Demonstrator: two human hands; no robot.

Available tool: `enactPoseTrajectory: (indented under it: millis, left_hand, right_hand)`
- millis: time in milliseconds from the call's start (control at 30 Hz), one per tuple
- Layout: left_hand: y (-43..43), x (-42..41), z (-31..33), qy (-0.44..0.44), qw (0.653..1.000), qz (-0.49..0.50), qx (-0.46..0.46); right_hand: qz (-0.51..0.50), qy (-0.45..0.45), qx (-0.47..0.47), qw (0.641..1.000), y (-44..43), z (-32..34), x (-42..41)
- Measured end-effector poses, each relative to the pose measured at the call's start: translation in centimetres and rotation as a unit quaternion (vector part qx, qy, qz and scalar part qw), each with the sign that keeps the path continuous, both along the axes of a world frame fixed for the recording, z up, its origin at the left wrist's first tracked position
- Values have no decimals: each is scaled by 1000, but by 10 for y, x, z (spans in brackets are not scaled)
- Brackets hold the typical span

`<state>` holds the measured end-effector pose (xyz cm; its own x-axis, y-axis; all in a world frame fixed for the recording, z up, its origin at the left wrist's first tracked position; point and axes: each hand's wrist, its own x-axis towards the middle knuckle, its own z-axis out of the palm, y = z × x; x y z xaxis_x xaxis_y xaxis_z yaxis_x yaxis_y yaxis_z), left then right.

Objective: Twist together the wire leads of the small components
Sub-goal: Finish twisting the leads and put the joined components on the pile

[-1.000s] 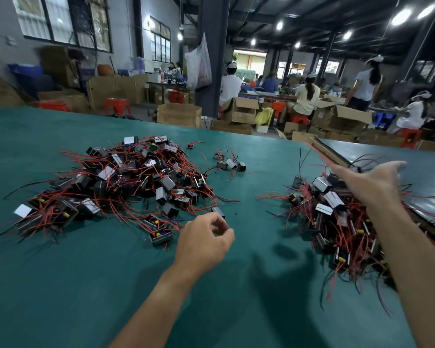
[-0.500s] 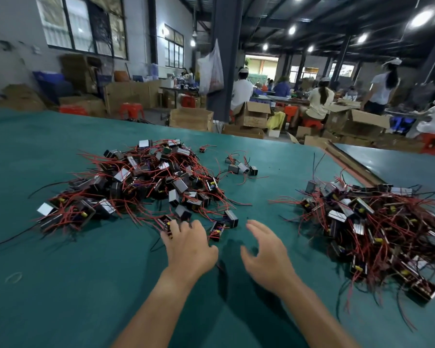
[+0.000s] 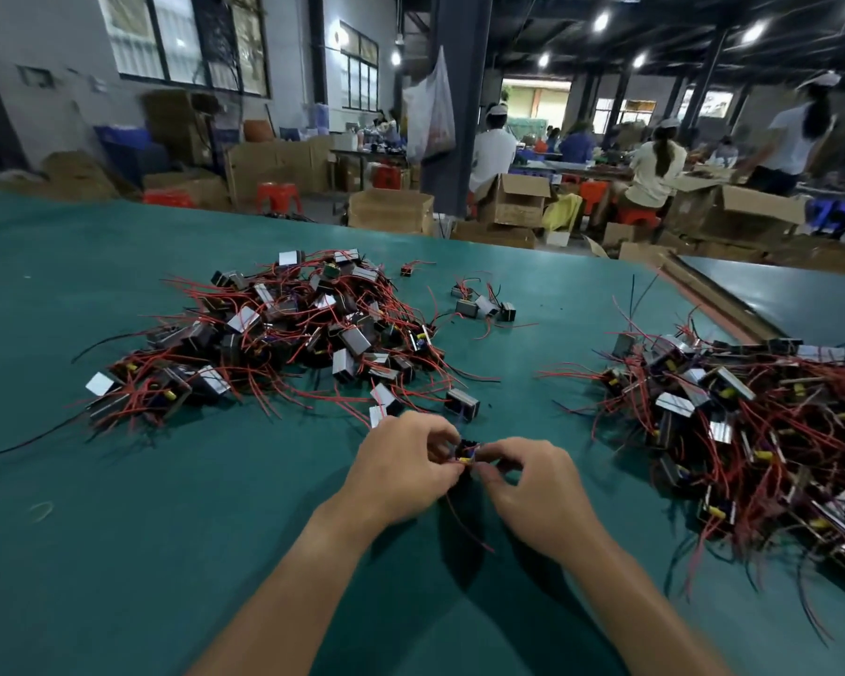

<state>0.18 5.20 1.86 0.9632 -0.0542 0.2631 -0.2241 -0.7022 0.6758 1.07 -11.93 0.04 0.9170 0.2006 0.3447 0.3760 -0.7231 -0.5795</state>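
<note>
The left hand (image 3: 401,461) and right hand (image 3: 528,485) each pinched one small component (image 3: 467,453) by its red leads just above the counter (image 3: 167,529), between the left heap (image 3: 284,344) and right heap (image 3: 732,422), so plenty seemingly remained untwisted.

head view looks down, close over table (image 3: 118,529).

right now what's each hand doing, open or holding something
Left hand: pinching the small component.
Right hand: pinching the same component from the other side.
</note>
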Motion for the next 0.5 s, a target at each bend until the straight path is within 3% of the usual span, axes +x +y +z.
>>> enactPoseTrajectory:
  millis: [167, 367, 500]
  left_hand:
    - [-10, -4, 1, 34, 987, -91, -129]
    - [-5, -5, 5, 49, 968, -118, -214]
    - [-5, -4, 5, 57, 967, -112, -221]
  right_hand:
    - [18, 39, 43, 998, -3, 5, -6]
    - [40, 46, 60, 996, -4, 5, -4]
    - [45, 46, 103, 993, -4, 1, 0]
